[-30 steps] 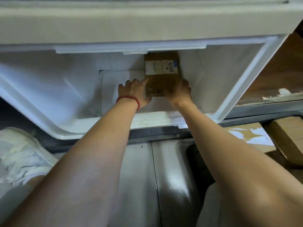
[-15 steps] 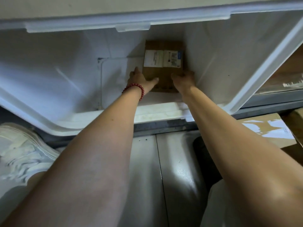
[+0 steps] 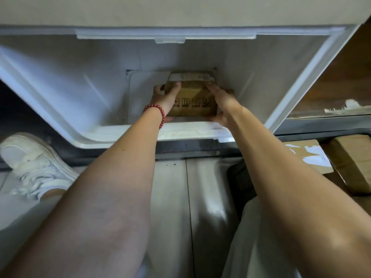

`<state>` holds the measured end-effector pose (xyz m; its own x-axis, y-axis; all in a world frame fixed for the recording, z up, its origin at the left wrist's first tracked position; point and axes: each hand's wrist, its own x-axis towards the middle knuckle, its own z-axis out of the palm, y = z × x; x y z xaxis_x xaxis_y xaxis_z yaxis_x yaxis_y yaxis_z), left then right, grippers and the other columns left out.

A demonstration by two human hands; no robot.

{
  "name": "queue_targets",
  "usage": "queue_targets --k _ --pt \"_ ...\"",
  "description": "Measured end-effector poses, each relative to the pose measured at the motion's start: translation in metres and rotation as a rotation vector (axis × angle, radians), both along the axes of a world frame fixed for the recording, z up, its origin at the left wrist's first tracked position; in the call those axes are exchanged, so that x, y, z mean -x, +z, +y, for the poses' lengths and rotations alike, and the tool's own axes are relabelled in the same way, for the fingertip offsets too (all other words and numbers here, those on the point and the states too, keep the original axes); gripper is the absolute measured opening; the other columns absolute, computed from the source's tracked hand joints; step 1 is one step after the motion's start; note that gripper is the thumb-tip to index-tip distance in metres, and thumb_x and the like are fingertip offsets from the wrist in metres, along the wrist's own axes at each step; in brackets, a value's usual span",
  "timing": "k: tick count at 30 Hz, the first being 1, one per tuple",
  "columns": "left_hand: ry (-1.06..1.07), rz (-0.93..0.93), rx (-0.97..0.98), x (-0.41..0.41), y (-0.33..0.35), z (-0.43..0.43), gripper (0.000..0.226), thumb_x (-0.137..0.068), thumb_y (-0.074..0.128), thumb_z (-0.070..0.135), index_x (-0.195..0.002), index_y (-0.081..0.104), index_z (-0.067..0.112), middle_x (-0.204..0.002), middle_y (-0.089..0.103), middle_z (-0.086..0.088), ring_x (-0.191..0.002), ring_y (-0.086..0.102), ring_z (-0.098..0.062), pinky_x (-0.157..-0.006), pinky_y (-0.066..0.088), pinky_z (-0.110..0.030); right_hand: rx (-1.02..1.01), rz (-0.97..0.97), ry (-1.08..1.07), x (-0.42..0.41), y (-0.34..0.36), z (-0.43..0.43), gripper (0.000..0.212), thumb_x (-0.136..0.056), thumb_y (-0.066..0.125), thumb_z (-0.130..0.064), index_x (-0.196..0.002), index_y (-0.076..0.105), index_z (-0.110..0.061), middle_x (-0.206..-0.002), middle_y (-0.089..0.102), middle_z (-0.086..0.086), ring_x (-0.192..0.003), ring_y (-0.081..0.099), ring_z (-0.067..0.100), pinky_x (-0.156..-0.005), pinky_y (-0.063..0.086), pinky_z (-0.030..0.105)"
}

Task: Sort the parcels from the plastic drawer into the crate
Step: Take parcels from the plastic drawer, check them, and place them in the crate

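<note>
A brown cardboard parcel with a white label along its far top edge sits tilted inside the open white plastic drawer, near the front wall. My left hand, with a red bead bracelet on its wrist, grips the parcel's left side. My right hand grips its right side, with the thumb under the near bottom corner. Two more brown parcels lie at the right, low down; what holds them is hidden.
A beige cabinet front hangs over the drawer. Glossy pale floor tiles lie below the drawer. My white shoe is at the left. A wooden surface runs along the right of the drawer.
The parcel has tipped up from lying flat, so its printed front face now shows. Both hands have closed round its sides and drawn it toward the drawer's front.
</note>
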<state>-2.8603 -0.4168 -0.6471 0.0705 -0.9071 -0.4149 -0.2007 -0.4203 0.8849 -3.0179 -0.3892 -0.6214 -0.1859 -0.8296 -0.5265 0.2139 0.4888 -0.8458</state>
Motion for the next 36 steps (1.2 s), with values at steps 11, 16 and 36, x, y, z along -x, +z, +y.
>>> queue_targets --k 11,16,36 --pt "0.051 0.119 0.034 -0.008 0.058 0.071 0.063 -0.087 0.063 0.044 -0.139 0.032 0.025 -0.12 0.053 0.0 -0.119 0.051 -0.029 -0.09 0.051 -0.051 0.067 -0.01 0.054 0.001 0.049 0.071 0.048 -0.09 0.062 -0.029 -0.128 0.033 -0.019 -0.107 0.054 0.006 -0.094 0.056 0.023 -0.064 0.054 0.041" --pt "-0.034 0.098 0.037 -0.015 0.079 0.126 0.058 -0.082 0.066 0.049 -0.129 0.039 0.029 -0.121 0.055 0.0 -0.116 0.053 -0.026 -0.087 0.052 -0.046 0.032 0.069 0.159 0.004 0.063 0.12 0.058 -0.083 0.057 -0.039 -0.136 0.039 -0.026 -0.125 0.054 0.006 -0.103 0.052 0.022 -0.069 0.054 0.04" --pt "0.078 0.008 0.232 -0.085 0.106 0.258 0.056 -0.062 0.076 0.049 -0.111 0.053 0.031 -0.111 0.067 0.007 -0.106 0.063 -0.013 -0.096 0.05 -0.044 0.117 0.047 0.286 -0.032 0.078 0.212 0.043 -0.086 0.064 -0.047 -0.123 0.044 -0.041 -0.117 0.059 -0.003 -0.11 0.059 0.027 -0.075 0.054 0.039"
